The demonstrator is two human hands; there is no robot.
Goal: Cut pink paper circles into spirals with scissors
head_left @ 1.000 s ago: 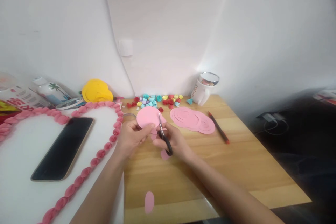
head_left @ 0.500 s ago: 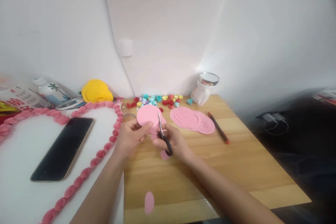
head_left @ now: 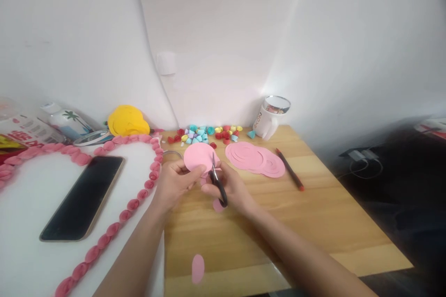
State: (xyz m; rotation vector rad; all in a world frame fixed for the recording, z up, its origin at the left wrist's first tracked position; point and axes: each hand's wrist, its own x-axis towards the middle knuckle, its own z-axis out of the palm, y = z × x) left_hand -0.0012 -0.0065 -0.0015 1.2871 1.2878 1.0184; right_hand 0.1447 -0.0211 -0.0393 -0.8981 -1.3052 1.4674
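above a wooden table (head_left: 285, 227) against a white wall (head_left: 348, 55), the left hand (head_left: 176, 182) pinches a pink paper disc (head_left: 196, 154); the right hand (head_left: 232, 188) curls round scissors (head_left: 219, 186), blades at the disc's edge. a white board (head_left: 26, 209) lies left.

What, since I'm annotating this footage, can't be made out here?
All in the head view:
Black-handled metal scissors: one handle loop, hidden by the right hand.
Round pink paper: part of lower edge, covered by the left hand.
White board with curving pink border: cut off by the left and bottom edges.
White-and-red printed container: print too blurred to read, cut off by the left edge.
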